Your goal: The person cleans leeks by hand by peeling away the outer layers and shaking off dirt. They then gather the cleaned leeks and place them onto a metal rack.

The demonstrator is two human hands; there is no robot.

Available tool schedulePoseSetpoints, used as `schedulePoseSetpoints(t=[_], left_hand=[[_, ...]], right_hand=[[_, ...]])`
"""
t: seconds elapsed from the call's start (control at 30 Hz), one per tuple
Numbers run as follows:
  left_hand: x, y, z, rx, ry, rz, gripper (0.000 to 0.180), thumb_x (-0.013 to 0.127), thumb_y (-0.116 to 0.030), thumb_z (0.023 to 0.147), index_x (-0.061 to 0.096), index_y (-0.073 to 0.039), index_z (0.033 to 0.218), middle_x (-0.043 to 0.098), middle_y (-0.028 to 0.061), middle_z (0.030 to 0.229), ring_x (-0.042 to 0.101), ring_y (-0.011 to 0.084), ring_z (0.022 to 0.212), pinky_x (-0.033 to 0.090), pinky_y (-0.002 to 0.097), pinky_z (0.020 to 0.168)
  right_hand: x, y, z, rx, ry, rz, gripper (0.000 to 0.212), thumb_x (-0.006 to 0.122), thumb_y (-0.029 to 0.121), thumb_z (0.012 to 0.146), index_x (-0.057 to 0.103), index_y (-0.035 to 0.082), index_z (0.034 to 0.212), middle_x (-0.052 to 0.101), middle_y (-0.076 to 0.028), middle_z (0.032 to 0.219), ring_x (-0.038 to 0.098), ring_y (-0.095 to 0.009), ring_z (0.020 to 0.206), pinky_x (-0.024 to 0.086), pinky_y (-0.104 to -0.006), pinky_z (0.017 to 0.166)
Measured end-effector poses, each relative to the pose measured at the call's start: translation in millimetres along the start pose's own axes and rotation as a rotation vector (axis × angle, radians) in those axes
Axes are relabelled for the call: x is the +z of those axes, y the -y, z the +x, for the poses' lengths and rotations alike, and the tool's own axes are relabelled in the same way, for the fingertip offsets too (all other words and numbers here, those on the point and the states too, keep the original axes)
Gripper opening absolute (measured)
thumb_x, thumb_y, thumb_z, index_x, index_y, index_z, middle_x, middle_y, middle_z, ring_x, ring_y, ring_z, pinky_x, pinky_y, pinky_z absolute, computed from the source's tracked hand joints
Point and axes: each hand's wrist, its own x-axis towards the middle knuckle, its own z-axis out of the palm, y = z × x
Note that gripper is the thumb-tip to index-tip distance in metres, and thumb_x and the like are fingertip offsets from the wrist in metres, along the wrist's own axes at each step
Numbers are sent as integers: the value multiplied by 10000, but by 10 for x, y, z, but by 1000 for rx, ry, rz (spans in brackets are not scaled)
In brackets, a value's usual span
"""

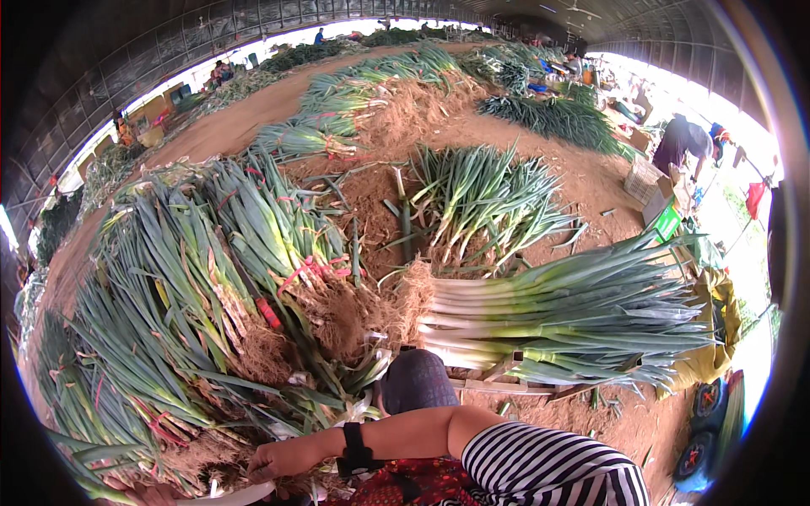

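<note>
At the lower left edge, my left hand (152, 495) is partly cut off by the rim of the picture. Its fingers appear closed around a leek, whose pale stalk (226, 496) points right from it. My right arm, in a striped sleeve with a black wrist strap, crosses leftward over the front. Just above the stalk's end is my right hand (268, 461), fingers curled downward; what they grip is hidden. Roots and loose leaves lie under both hands. Close by on the left spreads a large heap of leeks (160, 295), some tied with red bands.
Cleaned leeks (540, 316) lie in a row on a low wooden frame (506, 386) to my right. Another leek pile (489, 198) stands ahead on brown soil. Beyond are more heaps. A bending co-worker (682, 143) is at the far right, near a white crate (641, 180).
</note>
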Motion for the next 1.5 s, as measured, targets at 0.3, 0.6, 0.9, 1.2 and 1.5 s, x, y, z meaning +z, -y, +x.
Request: schedulePoseSetpoints(t=[0.3,0.6,0.9,1.2,1.5], left_hand=[[-48,55,12,-88,62,-71,292,401,-254,943,487,-78,1159,392,-11,547,366,93,447,341,238,433],[-121,100,-28,-177,-108,3,166,427,-220,929,499,-84,866,294,-26,499,251,82,398,262,228,410],[-3,175,317,-274,156,163,457,307,-140,975,143,-126,1402,302,-41,601,213,15,393,216,178,356],[351,930,504,-620,379,260,460,343,-113,962,170,-60,1384,281,-51,558,216,6,390,195,169,350],[1973,1622,203,-556,1009,741,384,544,-108,850,475,-86,1227,441,-74,637,337,6,424,266,169,371]], right_hand=[[103,94,-123,14,-93,-131,307,486,251,907,526,-40,819,539,-100,734,480,-169,686,399,-326,655],[30,-219,-259,86,-123,-497,275,442,217,895,509,-24,782,549,-140,747,526,-275,710,418,-358,669],[-453,1275,-2767,389,-1015,-750,285,479,235,893,584,8,1028,629,-121,948,615,-178,789,499,-297,714],[1553,3759,-5301,86,-2174,-1490,355,428,268,889,518,95,1186,609,-24,960,571,-134,862,446,-261,686],[1286,4376,-3430,231,-1593,-2073,334,564,132,842,543,25,1158,586,-81,1062,577,-184,914,459,-301,793]])
